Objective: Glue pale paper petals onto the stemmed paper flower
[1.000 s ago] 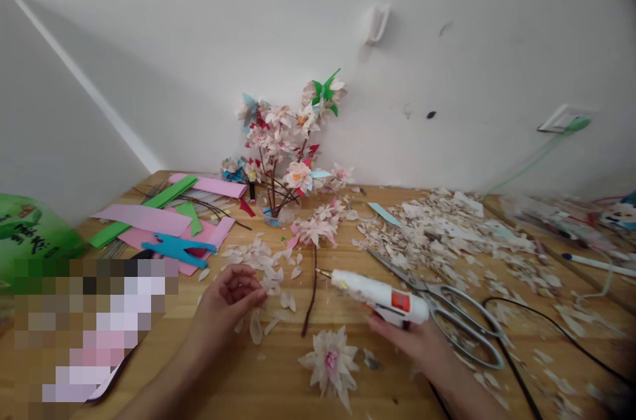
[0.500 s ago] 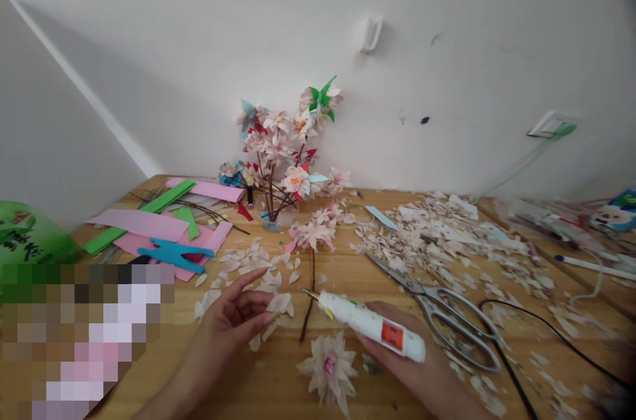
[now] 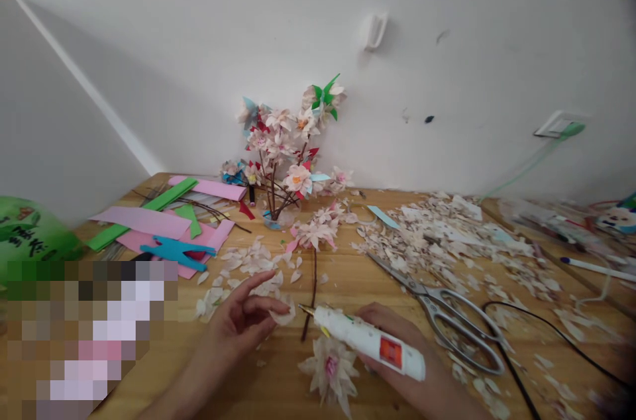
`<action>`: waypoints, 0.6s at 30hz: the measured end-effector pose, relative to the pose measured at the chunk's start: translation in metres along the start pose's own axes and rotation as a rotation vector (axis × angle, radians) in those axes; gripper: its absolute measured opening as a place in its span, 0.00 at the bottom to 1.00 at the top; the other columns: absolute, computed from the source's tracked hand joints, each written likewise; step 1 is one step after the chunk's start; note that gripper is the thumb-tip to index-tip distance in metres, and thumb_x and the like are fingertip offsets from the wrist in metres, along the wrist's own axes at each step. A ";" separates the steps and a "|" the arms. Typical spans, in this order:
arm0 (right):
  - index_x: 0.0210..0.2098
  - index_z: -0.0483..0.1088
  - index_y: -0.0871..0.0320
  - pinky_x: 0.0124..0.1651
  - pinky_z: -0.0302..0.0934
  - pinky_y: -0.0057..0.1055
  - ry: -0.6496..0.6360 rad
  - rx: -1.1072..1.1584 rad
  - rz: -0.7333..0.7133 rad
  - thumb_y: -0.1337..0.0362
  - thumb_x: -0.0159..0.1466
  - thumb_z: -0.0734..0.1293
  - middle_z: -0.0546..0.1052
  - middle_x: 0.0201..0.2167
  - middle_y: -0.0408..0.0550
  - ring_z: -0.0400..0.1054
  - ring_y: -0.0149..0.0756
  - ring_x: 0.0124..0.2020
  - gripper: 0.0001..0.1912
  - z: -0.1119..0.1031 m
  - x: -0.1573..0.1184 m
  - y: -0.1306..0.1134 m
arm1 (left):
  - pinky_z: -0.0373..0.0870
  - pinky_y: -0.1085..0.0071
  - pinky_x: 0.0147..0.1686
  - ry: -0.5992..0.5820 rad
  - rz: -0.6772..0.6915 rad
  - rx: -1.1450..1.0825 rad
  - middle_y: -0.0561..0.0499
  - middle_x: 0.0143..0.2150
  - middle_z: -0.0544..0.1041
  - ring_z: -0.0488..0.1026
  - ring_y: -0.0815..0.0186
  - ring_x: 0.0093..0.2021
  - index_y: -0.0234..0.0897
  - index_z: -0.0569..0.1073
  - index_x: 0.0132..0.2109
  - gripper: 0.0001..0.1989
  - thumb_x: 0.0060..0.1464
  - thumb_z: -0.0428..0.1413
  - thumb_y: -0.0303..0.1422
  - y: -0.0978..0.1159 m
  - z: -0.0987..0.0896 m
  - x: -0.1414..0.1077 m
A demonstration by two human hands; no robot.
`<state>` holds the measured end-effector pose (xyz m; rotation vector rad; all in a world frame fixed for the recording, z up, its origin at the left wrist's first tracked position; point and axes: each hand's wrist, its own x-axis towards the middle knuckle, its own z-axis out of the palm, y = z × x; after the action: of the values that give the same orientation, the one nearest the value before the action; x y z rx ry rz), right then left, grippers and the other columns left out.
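Note:
Between the thumb and fingers of my left hand (image 3: 243, 317) is a pale, thin petal (image 3: 283, 316). My right hand (image 3: 397, 334) is wrapped round a white hot glue gun (image 3: 368, 340), whose metal nozzle points left, close beside the petal. Below the glue gun lies a whitish flower (image 3: 328, 373) with a pink centre. Straight ahead, a flower with a brown twig stem (image 3: 314, 274) lies on the table, its petals (image 3: 315, 234) pointing away from me. Loose petals (image 3: 253, 258) are scattered beyond my left hand.
Metal scissors (image 3: 437, 314) lie to the right, near a black cord (image 3: 517, 367). Behind them spreads a heap of dried petals (image 3: 447, 234). Flowers on twigs (image 3: 278, 148) stand at the back by the wall. Coloured paper strips (image 3: 149, 221) lie at the left.
The glue gun's nozzle has come down and left, nearer the petal. My left fingers have shifted on the petal, which now sits lower. The view has turned slightly.

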<state>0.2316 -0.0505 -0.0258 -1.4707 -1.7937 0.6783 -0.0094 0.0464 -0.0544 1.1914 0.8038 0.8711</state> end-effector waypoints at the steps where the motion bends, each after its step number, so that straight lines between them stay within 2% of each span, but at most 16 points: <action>1: 0.33 0.68 0.56 0.34 0.64 0.29 -0.019 0.003 -0.007 0.64 0.57 0.63 0.75 0.32 0.47 0.70 0.39 0.33 0.05 0.000 0.001 -0.002 | 0.66 0.77 0.31 0.007 -0.010 0.004 0.52 0.31 0.80 0.73 0.69 0.33 0.44 0.66 0.51 0.27 0.43 0.63 0.31 0.002 0.001 0.000; 6: 0.32 0.66 0.56 0.32 0.61 0.28 -0.052 -0.020 -0.048 0.66 0.58 0.61 0.73 0.30 0.46 0.69 0.36 0.31 0.03 0.001 0.004 -0.005 | 0.69 0.73 0.33 0.038 -0.076 -0.060 0.52 0.30 0.79 0.74 0.68 0.31 0.42 0.66 0.50 0.27 0.41 0.64 0.32 0.005 0.002 0.000; 11: 0.32 0.66 0.57 0.31 0.61 0.29 0.007 -0.042 -0.011 0.63 0.59 0.61 0.73 0.29 0.45 0.68 0.37 0.30 0.04 0.003 0.002 0.004 | 0.67 0.75 0.25 0.047 -0.151 -0.202 0.56 0.28 0.76 0.73 0.71 0.22 0.42 0.65 0.46 0.25 0.39 0.64 0.32 0.002 0.002 0.001; 18: 0.30 0.66 0.57 0.29 0.61 0.29 0.094 -0.015 0.038 0.59 0.60 0.62 0.72 0.26 0.44 0.67 0.36 0.26 0.08 0.005 0.001 0.009 | 0.67 0.76 0.24 0.123 -0.194 -0.345 0.55 0.26 0.76 0.75 0.68 0.24 0.41 0.66 0.43 0.26 0.34 0.66 0.29 0.012 0.010 -0.004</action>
<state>0.2327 -0.0470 -0.0359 -1.5247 -1.7064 0.6053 -0.0036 0.0403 -0.0403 0.7500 0.8150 0.8860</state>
